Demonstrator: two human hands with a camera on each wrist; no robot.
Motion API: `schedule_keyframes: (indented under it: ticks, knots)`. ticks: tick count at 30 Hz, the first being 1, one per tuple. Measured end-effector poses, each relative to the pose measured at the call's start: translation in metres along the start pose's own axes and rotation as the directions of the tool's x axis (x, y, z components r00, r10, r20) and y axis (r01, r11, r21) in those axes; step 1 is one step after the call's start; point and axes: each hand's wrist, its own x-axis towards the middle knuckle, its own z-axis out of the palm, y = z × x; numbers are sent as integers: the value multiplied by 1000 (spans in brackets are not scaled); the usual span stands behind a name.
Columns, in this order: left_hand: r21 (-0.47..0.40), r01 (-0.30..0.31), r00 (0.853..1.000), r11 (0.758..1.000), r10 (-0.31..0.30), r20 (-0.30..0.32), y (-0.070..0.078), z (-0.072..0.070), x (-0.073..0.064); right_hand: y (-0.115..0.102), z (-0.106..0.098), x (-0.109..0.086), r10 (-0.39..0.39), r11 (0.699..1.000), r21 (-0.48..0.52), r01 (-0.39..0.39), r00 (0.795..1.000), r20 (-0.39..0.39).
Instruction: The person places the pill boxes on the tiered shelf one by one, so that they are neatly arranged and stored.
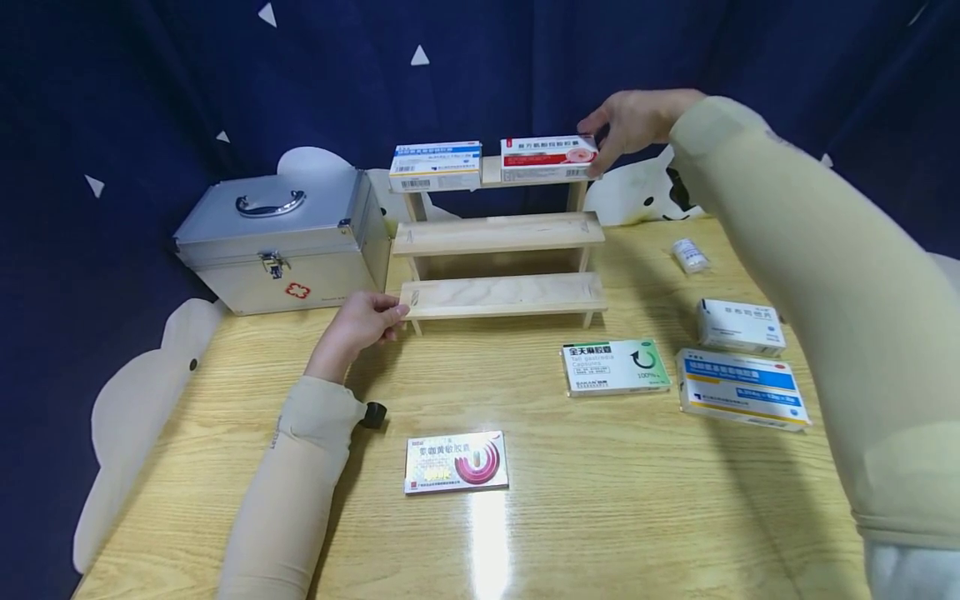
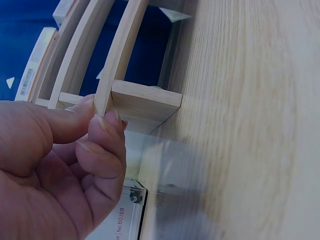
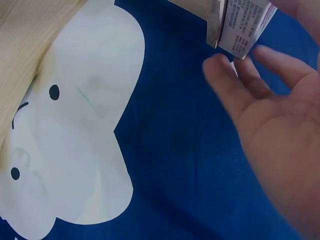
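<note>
At the left end of a three-tier wooden shelf rack (image 1: 502, 296), my left hand (image 1: 365, 321) pinches the lowest board (image 2: 119, 60) between thumb and fingertips. My right hand (image 1: 630, 125) is up at the top tier, its thumb at the front corner and its fingers at the back of a red-and-white medicine box (image 1: 547, 160). That box lies at the top board's right end. A blue-and-white medicine box (image 1: 437, 167) lies to its left on the same board. In the right wrist view the fingertips (image 3: 217, 65) are right at the box's end.
A silver first-aid case (image 1: 277, 242) stands left of the rack. On the table lie a green-and-white box (image 1: 615, 367), a silvery box with pink arcs (image 1: 456, 463), another blue-and-white box (image 1: 742, 390), a white box (image 1: 740, 326) and a small white bottle (image 1: 689, 255).
</note>
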Motion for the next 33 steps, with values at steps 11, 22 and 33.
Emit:
schedule_keyframes:
  ticks: [11, 22, 33]
  knots:
    - [-18, 25, 1000, 1000, -25, 19, 5, 1, 6, -11, 1, -66, -231, 957, -244, 160, 926, -298]
    - [-6, 7, 1000, 1000, -7, 16, 6, 0, 13, -34, 71, -150, -404, 913, -185, 363, 748, -527]
    - [-12, 16, 1000, 1000, -16, 17, 3, -6, 10, -39, 187, -160, -517, 843, -122, 524, 726, -453]
